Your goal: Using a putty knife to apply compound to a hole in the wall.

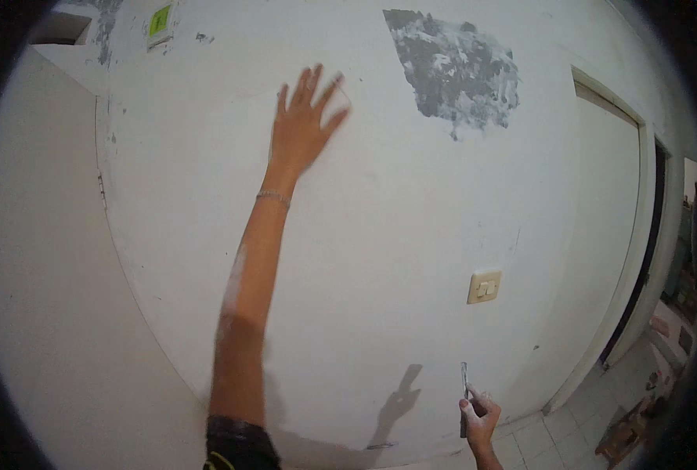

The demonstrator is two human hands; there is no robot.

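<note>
My left hand (301, 137) is stretched up in front of the white wall (348, 251), its palm toward the surface and its fingers spread. It holds nothing, and I cannot tell whether it touches the wall. Lower down at the right, my right hand (482, 423) is closed around a slim putty knife (464, 377), held upright and seen nearly edge-on. White dust or filler marks the fingers of that hand. Above and right of my left hand, a rough grey patch (458, 74) with white smears breaks up the wall paint.
A cream light switch (485, 287) sits on the wall above my right hand. Further right is a doorway with a pale frame (640, 204), and tiled floor (568, 431) below. A white plate with a green label (159, 21) is at the upper left.
</note>
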